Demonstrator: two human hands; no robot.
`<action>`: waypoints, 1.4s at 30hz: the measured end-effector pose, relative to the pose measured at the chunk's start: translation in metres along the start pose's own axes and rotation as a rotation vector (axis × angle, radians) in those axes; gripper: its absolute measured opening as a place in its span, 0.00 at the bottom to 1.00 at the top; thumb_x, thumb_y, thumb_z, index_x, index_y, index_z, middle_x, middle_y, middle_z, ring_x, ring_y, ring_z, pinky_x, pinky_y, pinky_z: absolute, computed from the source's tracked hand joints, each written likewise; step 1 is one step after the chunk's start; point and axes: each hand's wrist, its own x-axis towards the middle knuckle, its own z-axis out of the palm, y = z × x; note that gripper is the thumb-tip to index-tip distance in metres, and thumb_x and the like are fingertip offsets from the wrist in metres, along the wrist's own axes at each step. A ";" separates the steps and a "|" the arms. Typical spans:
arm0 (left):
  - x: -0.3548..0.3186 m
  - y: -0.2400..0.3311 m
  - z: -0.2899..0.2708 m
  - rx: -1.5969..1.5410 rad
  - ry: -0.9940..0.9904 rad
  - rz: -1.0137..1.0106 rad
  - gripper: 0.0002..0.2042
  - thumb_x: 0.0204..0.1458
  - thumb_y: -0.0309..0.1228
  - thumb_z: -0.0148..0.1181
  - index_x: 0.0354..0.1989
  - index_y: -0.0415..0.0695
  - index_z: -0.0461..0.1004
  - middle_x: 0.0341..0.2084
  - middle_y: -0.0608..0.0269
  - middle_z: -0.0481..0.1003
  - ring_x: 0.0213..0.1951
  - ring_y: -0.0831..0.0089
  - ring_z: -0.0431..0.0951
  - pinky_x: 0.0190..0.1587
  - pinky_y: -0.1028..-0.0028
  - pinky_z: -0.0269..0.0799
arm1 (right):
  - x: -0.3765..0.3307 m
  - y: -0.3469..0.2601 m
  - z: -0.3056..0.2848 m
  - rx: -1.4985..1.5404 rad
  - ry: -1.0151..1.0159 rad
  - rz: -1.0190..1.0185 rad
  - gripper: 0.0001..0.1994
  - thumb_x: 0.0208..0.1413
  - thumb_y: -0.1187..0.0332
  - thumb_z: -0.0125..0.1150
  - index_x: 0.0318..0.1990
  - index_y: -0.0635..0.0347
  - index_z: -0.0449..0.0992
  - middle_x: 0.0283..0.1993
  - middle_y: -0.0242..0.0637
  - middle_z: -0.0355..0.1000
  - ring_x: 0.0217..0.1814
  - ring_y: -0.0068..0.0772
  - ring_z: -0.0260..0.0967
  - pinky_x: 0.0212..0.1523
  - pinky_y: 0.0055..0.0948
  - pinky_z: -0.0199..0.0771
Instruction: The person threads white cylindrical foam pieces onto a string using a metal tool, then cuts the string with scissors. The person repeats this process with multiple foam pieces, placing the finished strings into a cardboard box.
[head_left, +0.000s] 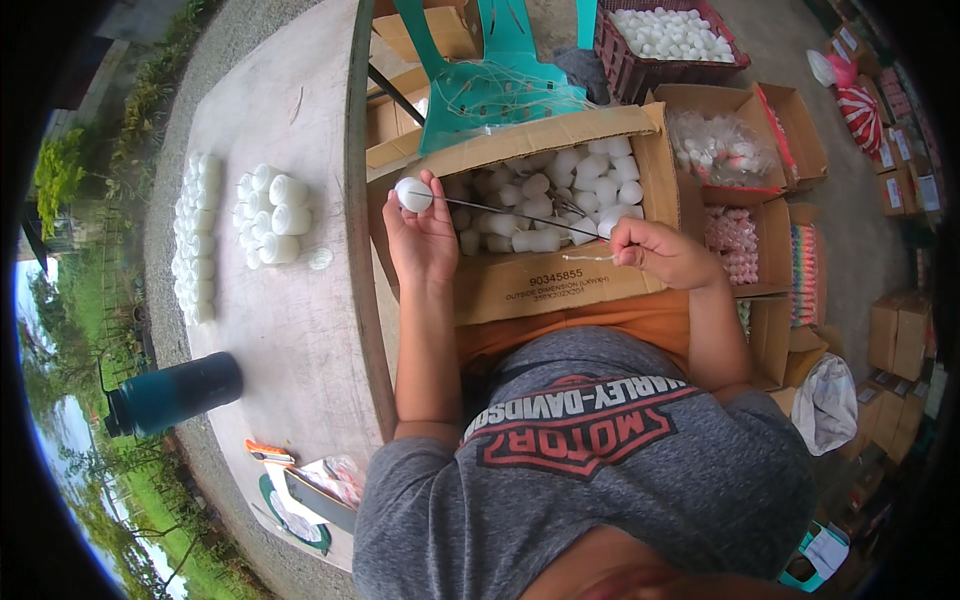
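Observation:
My left hand (425, 240) is closed round a short, rounded white candle (412, 196), held above the left end of an open cardboard box (530, 285). A long, thin dark rod (510, 219) runs slantwise from the candle to my right hand (660, 252), whose fingers pinch its other end. From those same fingers a short white wick (588, 258) sticks out to the left. Many white candles (540, 205) fill the box in front of me, some with dark tips or wicks showing. Whether the rod has gone into the candle or only lies against it, I cannot tell.
On the pale table (280, 350) at left stand rows of white candles (285, 220), a blue bottle (180, 393) and an orange cutter (268, 452). Loose wicks lie on a green chair (500, 95). A dark red crate (672, 75) and cardboard boxes (730, 110) stand at right.

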 end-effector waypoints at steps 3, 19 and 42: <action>0.000 -0.001 0.000 -0.023 0.005 -0.010 0.13 0.59 0.33 0.47 0.42 0.33 0.61 0.41 0.50 0.68 0.47 0.61 0.73 0.53 0.69 0.73 | 0.001 0.001 -0.001 -0.011 -0.027 0.008 0.05 0.62 0.69 0.48 0.36 0.61 0.65 0.32 0.26 0.61 0.36 0.16 0.56 0.39 0.20 0.60; -0.038 -0.038 0.019 0.361 -0.245 0.050 0.18 0.58 0.31 0.48 0.54 0.42 0.54 0.50 0.49 0.66 0.50 0.59 0.71 0.53 0.64 0.70 | 0.009 -0.009 0.031 -0.054 0.132 -0.021 0.04 0.61 0.71 0.48 0.35 0.61 0.65 0.32 0.28 0.61 0.36 0.18 0.58 0.40 0.20 0.61; -0.024 0.000 0.027 0.441 -0.181 0.351 0.24 0.57 0.32 0.47 0.60 0.40 0.51 0.51 0.43 0.62 0.50 0.55 0.71 0.52 0.64 0.71 | -0.014 0.002 0.011 0.325 0.120 0.078 0.05 0.61 0.67 0.49 0.35 0.57 0.66 0.27 0.20 0.57 0.24 0.09 0.47 0.23 0.13 0.48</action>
